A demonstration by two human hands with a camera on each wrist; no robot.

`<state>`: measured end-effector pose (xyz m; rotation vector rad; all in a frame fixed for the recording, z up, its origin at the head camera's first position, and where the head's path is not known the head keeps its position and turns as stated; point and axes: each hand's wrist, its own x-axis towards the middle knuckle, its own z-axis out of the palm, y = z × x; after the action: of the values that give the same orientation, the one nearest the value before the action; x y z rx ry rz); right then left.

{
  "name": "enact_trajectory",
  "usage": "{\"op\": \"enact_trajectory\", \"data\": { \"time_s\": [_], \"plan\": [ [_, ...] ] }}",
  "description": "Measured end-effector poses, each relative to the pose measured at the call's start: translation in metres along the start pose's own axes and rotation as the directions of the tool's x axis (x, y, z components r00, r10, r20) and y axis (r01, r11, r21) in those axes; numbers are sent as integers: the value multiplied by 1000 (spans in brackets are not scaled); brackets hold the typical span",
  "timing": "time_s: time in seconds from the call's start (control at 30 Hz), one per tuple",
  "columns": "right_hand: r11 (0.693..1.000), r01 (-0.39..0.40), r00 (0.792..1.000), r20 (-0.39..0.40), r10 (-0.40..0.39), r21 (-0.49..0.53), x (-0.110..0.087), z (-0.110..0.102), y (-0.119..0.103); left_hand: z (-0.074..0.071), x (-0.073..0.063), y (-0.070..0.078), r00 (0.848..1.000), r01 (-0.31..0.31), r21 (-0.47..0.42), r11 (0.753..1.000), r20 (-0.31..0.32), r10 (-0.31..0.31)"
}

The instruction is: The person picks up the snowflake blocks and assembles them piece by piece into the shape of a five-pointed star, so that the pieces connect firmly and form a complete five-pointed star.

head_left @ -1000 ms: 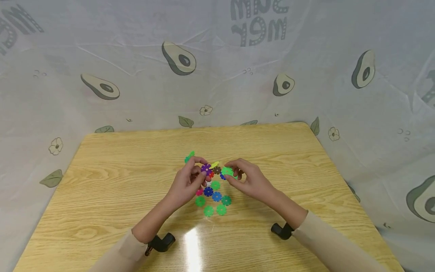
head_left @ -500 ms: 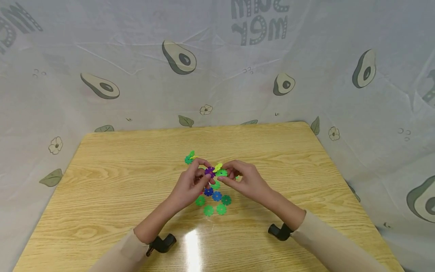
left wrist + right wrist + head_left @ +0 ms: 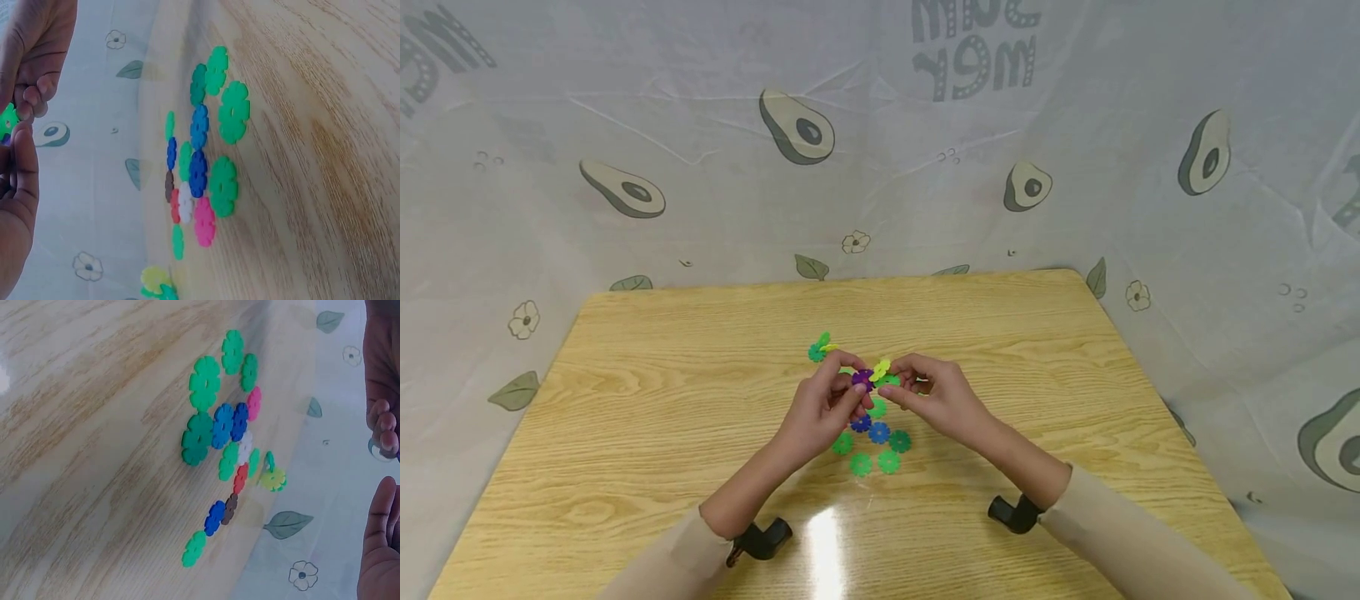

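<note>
Over the wooden table (image 3: pixel 662 417), the left hand (image 3: pixel 814 408) pinches a purple disc (image 3: pixel 862 379) and the right hand (image 3: pixel 946 397) a green disc (image 3: pixel 889 382), close together, apparently to line up their edges; a yellow disc (image 3: pixel 881 369) tilts between.

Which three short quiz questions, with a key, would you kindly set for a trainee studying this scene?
1. Which hand holds the purple disc?
2. What colour is the disc in the right hand: a) white, b) green, c) red?
3. True or false: in the left wrist view, the brown disc lies between a dark blue disc and the red disc.

Key: 1. The left hand. 2. b. 3. True.
</note>
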<state>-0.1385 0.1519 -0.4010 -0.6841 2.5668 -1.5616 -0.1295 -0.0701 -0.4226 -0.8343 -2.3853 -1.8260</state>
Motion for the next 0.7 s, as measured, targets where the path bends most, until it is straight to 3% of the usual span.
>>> {"op": "enact_trajectory", "data": {
  "time_s": [0.27, 0.7],
  "plan": [
    [997, -16, 1000, 3, 16, 71, 0, 5, 2, 1, -1, 0, 1000, 16, -12, 1000, -10, -16],
    [992, -2, 1000, -5, 3, 128, -4, 8, -2, 4, -3, -4, 999, -41, 3, 999, -22, 41]
  ]
}}
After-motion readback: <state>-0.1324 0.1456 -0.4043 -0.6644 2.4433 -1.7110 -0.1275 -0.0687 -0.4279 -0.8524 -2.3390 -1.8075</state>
